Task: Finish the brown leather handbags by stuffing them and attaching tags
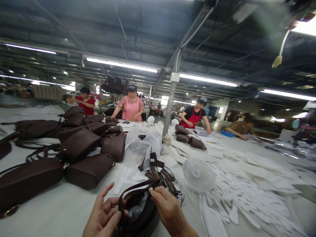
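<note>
A dark brown handbag (140,220) is right in front of me at the table's near edge, its top opened and its strap arching over the mouth. Clear plastic shows inside it. My left hand (105,214) holds the bag's left rim between thumb and curled fingers, with the index finger raised away. On the other side, my right hand (170,209) pinches the right rim beside a small gold-coloured fitting. Just beyond the bag lie black tags with gold lettering (168,181) and black cords. The bag's underside is out of frame.
Several finished-looking brown bags (81,144) are heaped at left. A white fan (198,174) stands right of centre, beside piles of white cut pieces (242,191). A metal post (170,102) rises behind crumpled white plastic (145,138). Several co-workers stand or lean across the table.
</note>
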Action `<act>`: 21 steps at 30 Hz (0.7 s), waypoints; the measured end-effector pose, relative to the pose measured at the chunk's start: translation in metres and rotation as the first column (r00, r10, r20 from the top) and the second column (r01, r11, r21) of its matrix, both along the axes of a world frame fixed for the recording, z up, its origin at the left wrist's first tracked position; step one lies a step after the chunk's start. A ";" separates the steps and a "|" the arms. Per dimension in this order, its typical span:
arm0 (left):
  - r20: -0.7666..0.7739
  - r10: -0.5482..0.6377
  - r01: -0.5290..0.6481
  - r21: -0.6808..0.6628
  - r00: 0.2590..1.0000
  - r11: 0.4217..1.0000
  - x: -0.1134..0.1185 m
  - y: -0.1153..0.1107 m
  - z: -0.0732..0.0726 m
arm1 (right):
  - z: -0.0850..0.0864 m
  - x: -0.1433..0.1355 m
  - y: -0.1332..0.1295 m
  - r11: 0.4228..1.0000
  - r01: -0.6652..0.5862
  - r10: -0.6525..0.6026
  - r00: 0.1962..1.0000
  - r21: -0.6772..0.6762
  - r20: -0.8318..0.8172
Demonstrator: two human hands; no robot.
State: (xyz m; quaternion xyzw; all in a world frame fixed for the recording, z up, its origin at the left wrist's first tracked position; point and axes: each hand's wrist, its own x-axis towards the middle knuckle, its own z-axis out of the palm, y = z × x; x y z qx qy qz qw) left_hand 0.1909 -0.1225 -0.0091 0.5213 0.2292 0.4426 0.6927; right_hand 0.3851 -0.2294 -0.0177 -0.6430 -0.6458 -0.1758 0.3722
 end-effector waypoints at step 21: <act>-0.137 -0.222 0.213 -0.080 0.965 0.974 -0.001 0.003 0.013 | 0.035 0.008 0.007 0.970 0.020 -0.142 0.856 -0.243 -0.496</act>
